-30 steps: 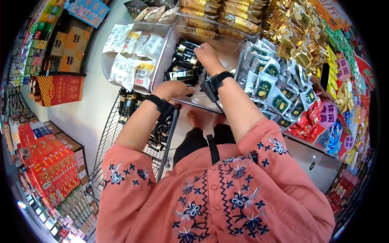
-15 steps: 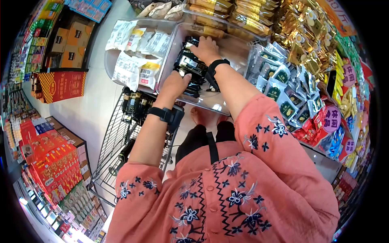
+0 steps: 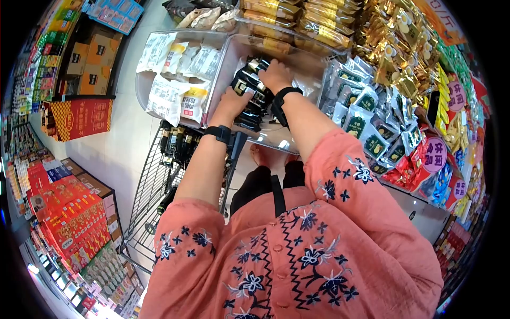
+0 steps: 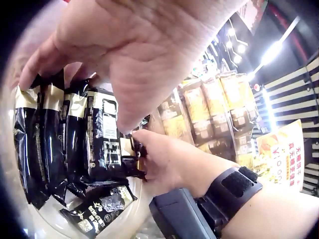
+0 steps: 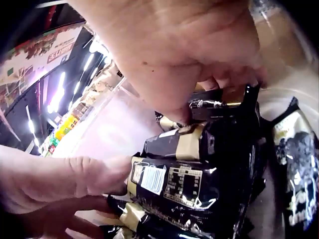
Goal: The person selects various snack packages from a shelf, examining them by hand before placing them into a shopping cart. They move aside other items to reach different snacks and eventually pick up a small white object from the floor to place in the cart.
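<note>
Black snack packets with gold bands (image 3: 257,104) lie in a row in a clear plastic bin (image 3: 314,80). My left hand (image 3: 228,104) grips the row from its left side, thumb on top of the packets. At the far right end, my right hand (image 3: 276,76) holds more of them, fingers curled over. The left wrist view shows several packets (image 4: 102,134) side by side under the left fingers. A loose packet (image 4: 99,211) lies apart from the row. In the right wrist view, the left thumb (image 5: 102,174) presses a packet's end (image 5: 184,184).
Left of the bin stands another with white packets (image 3: 164,98). A wire shopping cart (image 3: 139,199) below it carries more black packets (image 3: 180,141). Silver-green packets (image 3: 366,127) fill the right side, with gold packets (image 3: 324,26) behind. Red boxes (image 3: 74,228) are stacked at far left.
My left hand has moved from the bin's near side up to the packets' left side. The scattered packets now lie closer together in a row. My right hand has shifted slightly right.
</note>
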`<state>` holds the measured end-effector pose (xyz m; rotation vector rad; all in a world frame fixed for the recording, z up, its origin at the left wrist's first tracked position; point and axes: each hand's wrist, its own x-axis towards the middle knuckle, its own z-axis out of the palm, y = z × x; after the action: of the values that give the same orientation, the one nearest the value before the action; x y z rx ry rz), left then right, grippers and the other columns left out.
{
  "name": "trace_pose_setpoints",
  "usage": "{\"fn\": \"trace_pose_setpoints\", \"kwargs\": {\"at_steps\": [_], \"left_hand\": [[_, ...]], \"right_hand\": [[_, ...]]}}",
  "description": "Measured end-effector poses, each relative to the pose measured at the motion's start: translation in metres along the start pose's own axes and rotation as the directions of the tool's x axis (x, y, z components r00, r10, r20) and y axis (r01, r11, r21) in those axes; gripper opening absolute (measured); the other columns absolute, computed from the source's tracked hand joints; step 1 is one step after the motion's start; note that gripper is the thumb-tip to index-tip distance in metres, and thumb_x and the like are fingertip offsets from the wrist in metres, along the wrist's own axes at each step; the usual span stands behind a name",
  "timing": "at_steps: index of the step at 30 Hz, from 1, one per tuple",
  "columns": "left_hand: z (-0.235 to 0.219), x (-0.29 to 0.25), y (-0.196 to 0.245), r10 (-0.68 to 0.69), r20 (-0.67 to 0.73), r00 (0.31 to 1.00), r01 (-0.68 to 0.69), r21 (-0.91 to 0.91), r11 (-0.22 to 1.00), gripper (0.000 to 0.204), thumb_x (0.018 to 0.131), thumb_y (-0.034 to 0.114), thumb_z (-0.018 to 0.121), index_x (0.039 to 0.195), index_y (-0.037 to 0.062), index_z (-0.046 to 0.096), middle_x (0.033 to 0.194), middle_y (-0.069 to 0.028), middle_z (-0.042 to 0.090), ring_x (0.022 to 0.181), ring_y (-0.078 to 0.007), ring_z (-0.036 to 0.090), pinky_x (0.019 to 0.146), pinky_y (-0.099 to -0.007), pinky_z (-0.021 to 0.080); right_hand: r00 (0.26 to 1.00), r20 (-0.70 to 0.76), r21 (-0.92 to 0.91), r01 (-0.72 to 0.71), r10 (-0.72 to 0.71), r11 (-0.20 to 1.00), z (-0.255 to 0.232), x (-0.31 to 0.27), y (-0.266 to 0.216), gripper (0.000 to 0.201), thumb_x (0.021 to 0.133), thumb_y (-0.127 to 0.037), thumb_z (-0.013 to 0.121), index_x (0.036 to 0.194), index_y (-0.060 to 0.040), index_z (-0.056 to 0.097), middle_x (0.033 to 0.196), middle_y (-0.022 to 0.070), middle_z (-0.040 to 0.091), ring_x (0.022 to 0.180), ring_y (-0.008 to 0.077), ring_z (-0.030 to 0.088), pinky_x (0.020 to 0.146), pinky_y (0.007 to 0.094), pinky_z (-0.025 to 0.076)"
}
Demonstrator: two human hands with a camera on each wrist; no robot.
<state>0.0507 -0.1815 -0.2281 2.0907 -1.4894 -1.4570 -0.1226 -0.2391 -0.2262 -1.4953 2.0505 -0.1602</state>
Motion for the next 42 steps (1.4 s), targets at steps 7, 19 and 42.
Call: {"fn": "trace_pose_setpoints", "kwargs": {"at_steps": [7, 19, 42], "left_hand": [[0.007, 0.006, 0.032, 0.268, 0.028, 0.963, -0.268, 0.178, 0.947, 0.087, 0.084, 0.054, 0.070, 0.145, -0.0027, 0.044, 0.142, -0.0315, 0.050, 0.131, -0.0456, 0.051, 0.109, -0.0449, 0.043], [-0.027, -0.042, 0.039, 0.148, -0.029, 0.989, -0.126, 0.384, 0.915, 0.078, 0.089, 0.051, 0.065, 0.124, -0.0174, 0.056, 0.122, -0.0384, 0.061, 0.111, -0.0515, 0.062, 0.100, -0.0477, 0.049], [0.003, -0.013, 0.024, -0.166, 0.277, 0.947, 0.313, -0.660, 0.683, 0.063, 0.088, 0.057, 0.072, 0.117, 0.0016, 0.069, 0.101, -0.0100, 0.072, 0.081, -0.0195, 0.070, 0.070, -0.0342, 0.056]], "right_hand": [[0.966, -0.032, 0.122, -0.249, 0.255, 0.961, -0.009, -0.025, 0.028, 0.057, 0.088, -0.040, 0.059, 0.131, -0.0020, 0.057, 0.140, 0.0213, 0.056, 0.133, 0.0400, 0.049, 0.110, 0.0525, 0.038], [0.949, -0.120, 0.290, -0.247, 0.292, 0.924, -0.004, -0.035, 0.034, 0.077, 0.087, -0.054, 0.066, 0.134, 0.0044, 0.050, 0.141, 0.0268, 0.052, 0.133, 0.0428, 0.048, 0.111, 0.0515, 0.038], [0.968, 0.086, 0.536, -0.245, 0.236, 0.808, 0.013, -0.013, 0.051, 0.086, 0.069, -0.065, 0.081, 0.112, 0.0095, 0.068, 0.108, 0.0204, 0.072, 0.099, 0.0306, 0.071, 0.088, 0.0351, 0.053]]}}
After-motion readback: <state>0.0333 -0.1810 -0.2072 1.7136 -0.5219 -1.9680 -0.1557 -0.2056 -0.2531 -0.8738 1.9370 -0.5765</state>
